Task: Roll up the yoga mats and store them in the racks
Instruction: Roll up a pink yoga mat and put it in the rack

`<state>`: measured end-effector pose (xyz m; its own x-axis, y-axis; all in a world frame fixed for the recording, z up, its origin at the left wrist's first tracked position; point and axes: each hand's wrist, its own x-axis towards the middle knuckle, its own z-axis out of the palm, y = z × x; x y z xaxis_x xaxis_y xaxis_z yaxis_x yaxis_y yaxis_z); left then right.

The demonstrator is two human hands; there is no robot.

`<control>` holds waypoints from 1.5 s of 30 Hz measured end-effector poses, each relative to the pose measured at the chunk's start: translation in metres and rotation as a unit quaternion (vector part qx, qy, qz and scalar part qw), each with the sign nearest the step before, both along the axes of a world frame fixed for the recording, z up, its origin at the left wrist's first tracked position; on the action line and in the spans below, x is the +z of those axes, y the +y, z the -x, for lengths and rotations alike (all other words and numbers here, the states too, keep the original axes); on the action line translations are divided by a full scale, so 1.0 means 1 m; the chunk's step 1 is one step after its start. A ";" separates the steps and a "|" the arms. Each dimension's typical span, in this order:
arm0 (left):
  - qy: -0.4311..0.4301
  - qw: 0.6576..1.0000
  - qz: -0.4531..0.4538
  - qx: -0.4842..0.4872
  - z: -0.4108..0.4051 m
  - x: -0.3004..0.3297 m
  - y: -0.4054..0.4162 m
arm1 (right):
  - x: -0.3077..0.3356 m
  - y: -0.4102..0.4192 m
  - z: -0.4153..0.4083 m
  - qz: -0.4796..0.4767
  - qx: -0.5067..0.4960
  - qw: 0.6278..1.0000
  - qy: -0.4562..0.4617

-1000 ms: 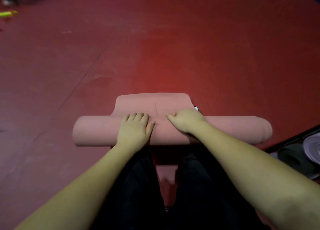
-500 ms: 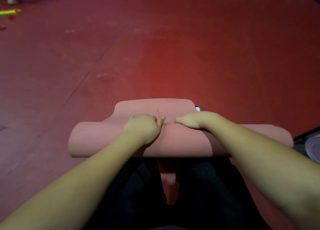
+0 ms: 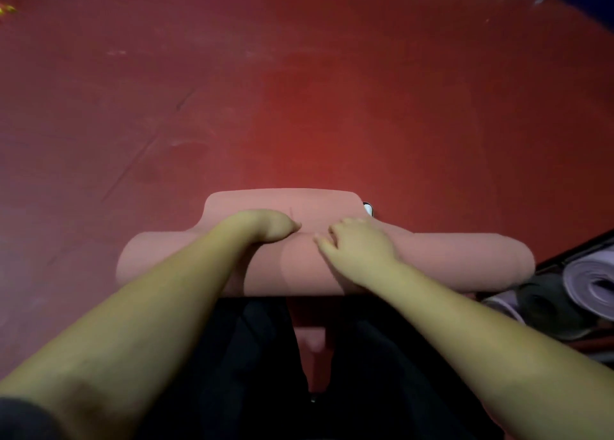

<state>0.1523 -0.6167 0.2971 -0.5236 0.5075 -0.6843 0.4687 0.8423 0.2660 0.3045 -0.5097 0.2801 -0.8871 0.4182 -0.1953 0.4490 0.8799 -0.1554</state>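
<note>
Pink mat (image 3: pixel 432 263) soft, springy: left hand (image 3: pixel 265 225) curls over the roll, right hand (image 3: pixel 358 243) presses flat; grip near ends.

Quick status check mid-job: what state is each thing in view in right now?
Pink mat: almost fully rolled, a short flat tail left on the floor.
Left hand: fingers curled over the roll's far side.
Right hand: fingers spread, pressing on top of the roll.
Purple mat: rolled up, lying at the right.
Dark mat: rolled, beside the purple one.
</note>
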 end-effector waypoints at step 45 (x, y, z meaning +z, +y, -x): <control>0.243 0.924 -0.043 -0.292 -0.043 0.004 -0.063 | -0.015 0.059 0.042 0.201 -0.063 0.953 -0.220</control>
